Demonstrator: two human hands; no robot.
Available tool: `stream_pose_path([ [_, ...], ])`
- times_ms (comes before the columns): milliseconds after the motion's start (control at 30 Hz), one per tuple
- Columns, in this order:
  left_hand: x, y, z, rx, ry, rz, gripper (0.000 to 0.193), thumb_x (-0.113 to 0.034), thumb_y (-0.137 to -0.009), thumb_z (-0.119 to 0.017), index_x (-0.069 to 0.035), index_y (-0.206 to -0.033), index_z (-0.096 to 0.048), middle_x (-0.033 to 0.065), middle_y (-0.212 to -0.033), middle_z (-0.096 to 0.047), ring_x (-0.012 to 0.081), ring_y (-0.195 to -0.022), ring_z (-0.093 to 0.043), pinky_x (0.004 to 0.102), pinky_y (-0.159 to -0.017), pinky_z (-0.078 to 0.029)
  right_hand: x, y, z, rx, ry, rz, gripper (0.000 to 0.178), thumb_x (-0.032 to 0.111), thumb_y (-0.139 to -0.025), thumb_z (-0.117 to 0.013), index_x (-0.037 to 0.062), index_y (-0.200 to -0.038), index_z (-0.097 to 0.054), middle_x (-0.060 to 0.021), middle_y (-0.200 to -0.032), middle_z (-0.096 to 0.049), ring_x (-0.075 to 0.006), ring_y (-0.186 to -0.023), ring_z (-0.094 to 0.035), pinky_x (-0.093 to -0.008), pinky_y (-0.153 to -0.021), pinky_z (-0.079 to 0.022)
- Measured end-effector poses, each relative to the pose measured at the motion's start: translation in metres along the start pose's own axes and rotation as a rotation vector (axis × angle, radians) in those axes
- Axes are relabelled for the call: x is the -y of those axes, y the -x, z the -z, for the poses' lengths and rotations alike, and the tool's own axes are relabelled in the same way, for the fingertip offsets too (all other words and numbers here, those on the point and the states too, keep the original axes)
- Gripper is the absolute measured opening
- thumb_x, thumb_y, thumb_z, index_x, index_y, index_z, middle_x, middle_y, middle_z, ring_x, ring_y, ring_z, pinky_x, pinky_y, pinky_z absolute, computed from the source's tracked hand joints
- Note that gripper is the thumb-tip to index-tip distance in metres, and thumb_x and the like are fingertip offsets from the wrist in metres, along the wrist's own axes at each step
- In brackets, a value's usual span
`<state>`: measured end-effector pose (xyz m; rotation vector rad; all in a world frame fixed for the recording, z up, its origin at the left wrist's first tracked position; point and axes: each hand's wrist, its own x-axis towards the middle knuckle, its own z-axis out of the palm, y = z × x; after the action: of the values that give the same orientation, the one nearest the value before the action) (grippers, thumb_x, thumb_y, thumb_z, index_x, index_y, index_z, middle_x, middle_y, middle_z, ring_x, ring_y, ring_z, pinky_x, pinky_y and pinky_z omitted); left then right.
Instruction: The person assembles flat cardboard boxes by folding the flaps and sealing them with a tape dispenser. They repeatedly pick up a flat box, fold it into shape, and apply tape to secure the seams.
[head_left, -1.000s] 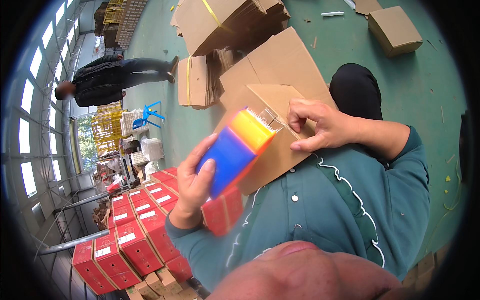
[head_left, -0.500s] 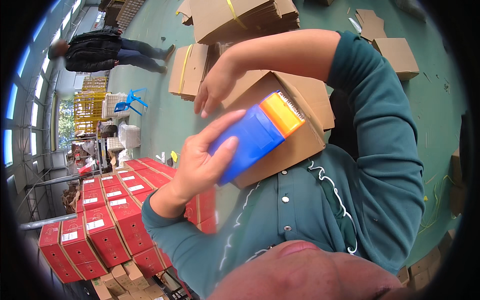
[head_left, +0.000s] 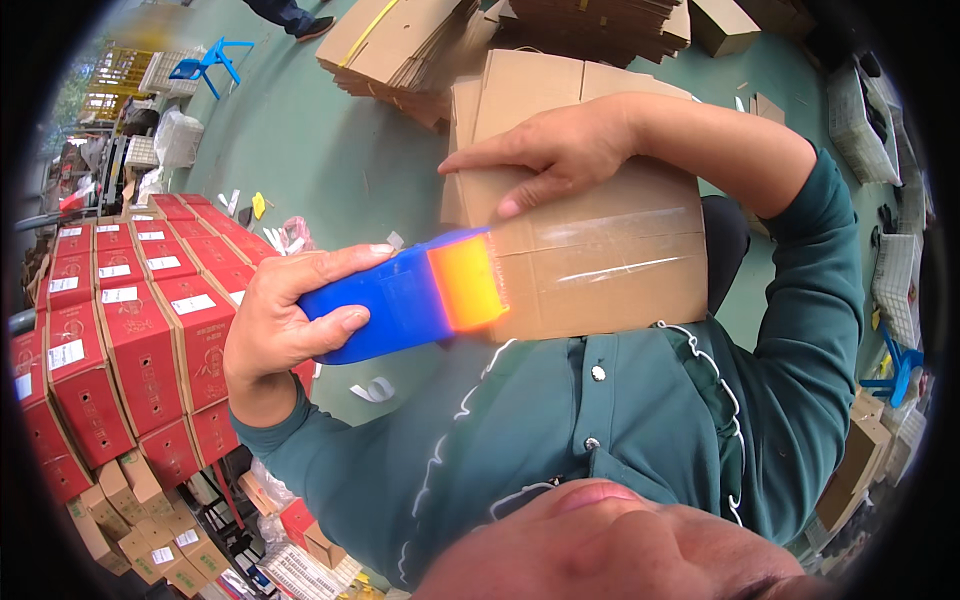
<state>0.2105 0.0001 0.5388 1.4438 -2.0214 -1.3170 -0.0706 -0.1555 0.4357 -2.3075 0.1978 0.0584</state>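
Note:
My left hand [head_left: 290, 315] is closed around a blue and orange tape dispenser [head_left: 385, 298], thumb and forefinger along its blue body. Its toothed orange end lies against the left edge of a brown cardboard box [head_left: 640, 290], close to my chest. A shiny strip of clear tape [head_left: 620, 265] runs across the top face of the box. My right hand [head_left: 570, 150] rests on the box's top with the thumb and forefinger apart and holds nothing. Its other fingers are partly hidden.
Red cartons [head_left: 130, 350] are stacked at left, with small brown boxes [head_left: 150, 530] below them. Strapped flat cardboard [head_left: 400, 50] lies ahead. A blue stool [head_left: 212, 65] stands at far left, a white crate [head_left: 862, 120] at right. Part of another person's leg [head_left: 285, 15] shows at the top.
The dispenser has moved left and down in my left hand, and clear tape now shows on the box. My right hand has come down onto the box, which lies turned and flatter in view.

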Motion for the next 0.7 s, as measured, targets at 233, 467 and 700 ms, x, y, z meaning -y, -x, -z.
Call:
stream_pose_path([
  [233,0.081,0.025,0.017,-0.037,0.262,-0.026,0.045,-0.014,-0.082,-0.073,0.002,-0.124,-0.065,0.0160,-0.115,-0.070,0.0204,-0.100,-0.068,0.0313,-0.089,-0.053,0.010,-0.017,0.004,0.019,-0.032,-0.010,0.064,0.040,-0.099,-0.057,0.0099,-0.150,-0.033,-0.0180,-0.140,-0.051,-0.0357,-0.129,-0.050,-0.0412,-0.109,-0.039],
  [467,0.211,-0.010,-0.006,0.083,0.488,0.001,0.052,-0.017,-0.077,-0.079,0.000,-0.124,-0.066,0.0108,-0.120,-0.069,0.0174,-0.111,-0.064,0.0309,-0.099,-0.048,0.015,-0.021,0.008,0.051,-0.010,-0.051,0.114,0.058,-0.060,-0.086,0.0070,-0.148,-0.034,-0.0174,-0.141,-0.050,-0.0352,-0.127,-0.053,-0.0418,-0.107,-0.042],
  [700,0.237,-0.049,-0.034,0.177,0.444,0.031,0.055,-0.030,-0.081,-0.078,-0.002,-0.127,-0.065,0.0060,-0.113,-0.071,0.0125,-0.100,-0.064,0.0283,-0.092,-0.050,0.017,-0.029,0.005,-0.002,0.067,-0.016,0.121,0.053,-0.053,-0.090,0.0088,-0.150,-0.034,-0.0162,-0.144,-0.048,-0.0351,-0.131,-0.050,-0.0415,-0.109,-0.042],
])
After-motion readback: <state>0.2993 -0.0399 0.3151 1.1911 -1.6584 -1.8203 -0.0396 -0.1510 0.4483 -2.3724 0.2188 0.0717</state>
